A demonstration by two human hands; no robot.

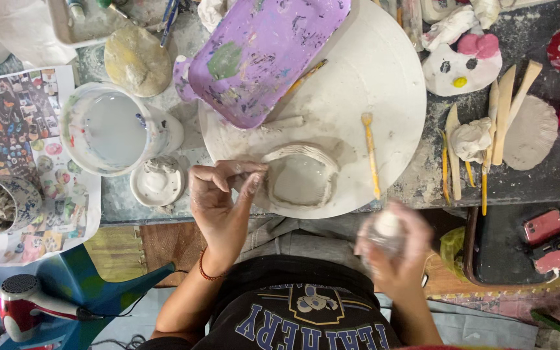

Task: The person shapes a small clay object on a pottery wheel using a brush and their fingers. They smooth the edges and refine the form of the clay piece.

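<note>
Two hands busy | left hand (218, 194) pinches clay dish (301, 178) rim, wall may buckle | right hand (393, 243), blurred, seemingly cups clay lump (387, 225)

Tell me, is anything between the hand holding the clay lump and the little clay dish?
Nothing visible. The right hand holds the blurred clay lump off the table edge; only bare round board lies before the clay dish, which the left hand touches.

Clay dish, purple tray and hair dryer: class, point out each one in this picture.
Clay dish (301, 180), head view, on its flat inner floor.
Purple tray (264, 52), head view, on its paint-stained middle.
Hair dryer (24, 304), head view, on its red body.
</note>
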